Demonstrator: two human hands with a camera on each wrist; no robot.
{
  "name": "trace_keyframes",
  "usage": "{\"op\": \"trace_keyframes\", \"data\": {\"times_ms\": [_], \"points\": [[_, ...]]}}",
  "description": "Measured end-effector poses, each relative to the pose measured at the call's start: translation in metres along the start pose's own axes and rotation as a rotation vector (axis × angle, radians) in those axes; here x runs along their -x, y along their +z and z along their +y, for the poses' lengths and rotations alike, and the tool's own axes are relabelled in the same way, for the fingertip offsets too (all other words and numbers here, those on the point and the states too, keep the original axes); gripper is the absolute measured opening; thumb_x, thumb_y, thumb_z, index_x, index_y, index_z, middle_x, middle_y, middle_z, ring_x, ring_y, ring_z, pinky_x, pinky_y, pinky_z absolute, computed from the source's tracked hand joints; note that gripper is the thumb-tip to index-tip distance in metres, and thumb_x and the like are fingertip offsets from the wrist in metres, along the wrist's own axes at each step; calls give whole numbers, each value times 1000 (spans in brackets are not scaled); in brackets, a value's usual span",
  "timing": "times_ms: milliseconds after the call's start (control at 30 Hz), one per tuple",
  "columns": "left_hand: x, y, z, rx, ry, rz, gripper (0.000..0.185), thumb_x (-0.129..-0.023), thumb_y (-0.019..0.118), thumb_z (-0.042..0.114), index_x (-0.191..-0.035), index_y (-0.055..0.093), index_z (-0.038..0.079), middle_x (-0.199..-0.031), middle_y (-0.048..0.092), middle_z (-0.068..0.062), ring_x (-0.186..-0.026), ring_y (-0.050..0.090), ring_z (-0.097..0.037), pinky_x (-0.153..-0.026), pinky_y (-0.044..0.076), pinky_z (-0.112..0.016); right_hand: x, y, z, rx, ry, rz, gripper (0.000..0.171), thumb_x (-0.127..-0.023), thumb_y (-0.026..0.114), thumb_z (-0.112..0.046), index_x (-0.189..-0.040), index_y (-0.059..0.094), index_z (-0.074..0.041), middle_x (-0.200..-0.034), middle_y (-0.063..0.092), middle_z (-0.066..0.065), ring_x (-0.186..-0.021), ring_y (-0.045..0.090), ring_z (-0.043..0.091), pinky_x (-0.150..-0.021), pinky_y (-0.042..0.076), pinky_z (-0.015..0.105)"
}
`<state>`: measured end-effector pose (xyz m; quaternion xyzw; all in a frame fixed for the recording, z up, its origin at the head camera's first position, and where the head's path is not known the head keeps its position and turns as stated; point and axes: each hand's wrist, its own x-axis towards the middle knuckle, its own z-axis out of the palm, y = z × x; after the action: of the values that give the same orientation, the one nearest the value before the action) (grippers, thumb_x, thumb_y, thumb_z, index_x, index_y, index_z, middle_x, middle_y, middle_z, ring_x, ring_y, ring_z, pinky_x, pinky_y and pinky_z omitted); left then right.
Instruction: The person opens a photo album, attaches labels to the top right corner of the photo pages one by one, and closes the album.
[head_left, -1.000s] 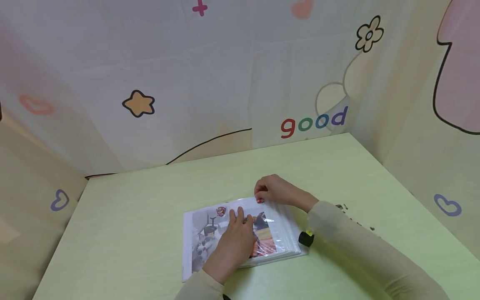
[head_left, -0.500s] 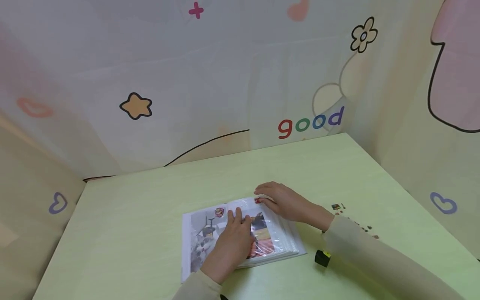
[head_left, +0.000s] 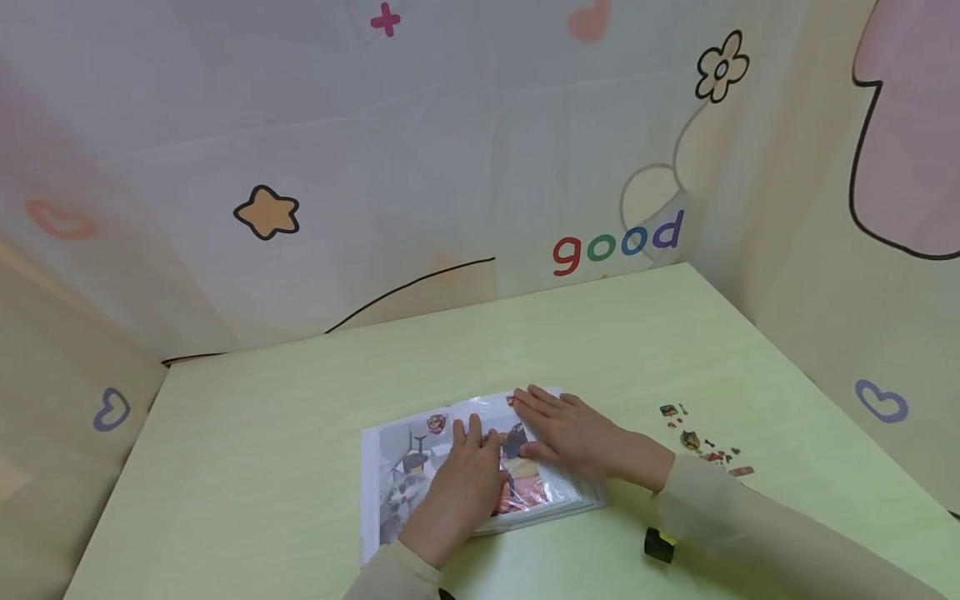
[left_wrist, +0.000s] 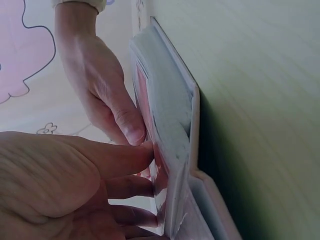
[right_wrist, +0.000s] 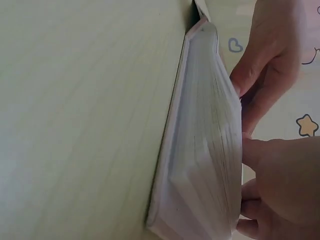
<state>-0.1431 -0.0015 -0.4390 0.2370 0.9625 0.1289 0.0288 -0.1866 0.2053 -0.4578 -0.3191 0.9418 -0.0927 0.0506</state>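
Note:
An open photo album [head_left: 397, 487] with clear plastic sleeves lies on the light green table [head_left: 262, 467]. Cat photos show on its pages and a small round sticker [head_left: 437, 423] sits near the top of the left page. My left hand [head_left: 467, 483] lies flat across the middle of the album, fingers straight. My right hand [head_left: 570, 433] lies flat on the right page, fingers spread and pointing left, touching the plastic. In the wrist views both hands press on the album's thick page stack [right_wrist: 210, 165], also seen edge-on as the album [left_wrist: 170, 150].
A sheet of small stickers [head_left: 701, 440] lies on the table right of the album. A small black and yellow object [head_left: 660, 544] sits by my right sleeve. Patterned fabric walls [head_left: 450, 167] close in the table at the back and both sides.
My right hand went from pinching at the top edge of the right page to lying flat on that page. The left hand stayed put.

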Motion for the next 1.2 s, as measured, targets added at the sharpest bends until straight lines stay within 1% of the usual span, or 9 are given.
{"op": "trace_keyframes", "data": {"times_ms": [233, 400, 533, 633, 733, 867, 967, 1033, 1200], "points": [[0, -1, 0, -37, 4, -1, 51, -98, 72, 18, -138, 58, -9, -153, 41, -35, -141, 38, -54, -107, 46, -52, -8, -8, -1, 83, 44, -24, 71, -107, 52, -45, -159, 35, 1, -166, 30, 18, -153, 27, 38, -115, 31, 63], [-1, -1, 1, -66, 12, 4, 51, -98, 72, 19, -138, 59, -10, -151, 43, -35, -141, 39, -54, -111, 43, -51, -14, -11, 0, 74, 99, -62, 78, -105, 54, -51, -160, 32, -1, -168, 27, 16, -154, 25, 36, -116, 29, 64], [0, -1, 1, -66, 11, 18, 50, -98, 71, 19, -137, 59, -9, -151, 43, -36, -140, 40, -54, -107, 46, -52, -19, -11, 3, 64, 128, -73, 83, -103, 53, -56, -161, 30, -2, -168, 28, 14, -154, 26, 35, -116, 30, 62], [0, -1, 0, -62, 6, 35, 49, -98, 72, 20, -137, 60, -8, -151, 43, -35, -140, 41, -54, -102, 51, -52, -21, -9, 6, 50, 126, -52, 84, -103, 53, -58, -160, 32, -1, -166, 32, 16, -152, 30, 35, -114, 33, 61], [-2, -3, 0, -84, 12, 52, 49, -96, 74, 21, -134, 63, -7, -148, 47, -34, -137, 45, -52, -102, 51, -51, -23, -8, 8, 29, 129, -31, 82, -103, 52, -57, -159, 34, 0, -164, 36, 17, -151, 33, 35, -112, 35, 62], [-4, -5, -1, -120, 36, 102, 40, -91, 79, 23, -120, 70, -3, -125, 60, -25, -116, 58, -42, -91, 57, -46, -23, -8, 8, -12, 139, -31, 81, -104, 53, -54, -159, 33, 2, -164, 35, 19, -151, 31, 37, -113, 34, 64], [-5, -3, -3, -136, 65, 145, 35, -87, 82, 24, -109, 71, -1, -110, 59, -19, -101, 56, -34, -80, 57, -44, -22, -7, 5, -26, 137, -22, 81, -105, 53, -52, -159, 30, 5, -166, 28, 21, -154, 24, 39, -117, 30, 62], [-3, -3, -3, -135, 76, 155, 37, -87, 82, 25, -110, 71, -2, -116, 60, -21, -105, 57, -36, -83, 57, -45, -20, -7, 2, -13, 127, 0, 82, -105, 54, -50, -159, 29, 6, -167, 25, 22, -154, 21, 40, -118, 28, 60], [5, -1, -5, -135, 95, 155, 49, -92, 77, 26, -125, 65, -9, -138, 55, -31, -129, 53, -48, -103, 51, -50, -6, -8, -9, 30, 62, 51, 79, -104, 59, -45, -158, 31, 6, -167, 25, 22, -155, 20, 39, -119, 28, 59]]}}
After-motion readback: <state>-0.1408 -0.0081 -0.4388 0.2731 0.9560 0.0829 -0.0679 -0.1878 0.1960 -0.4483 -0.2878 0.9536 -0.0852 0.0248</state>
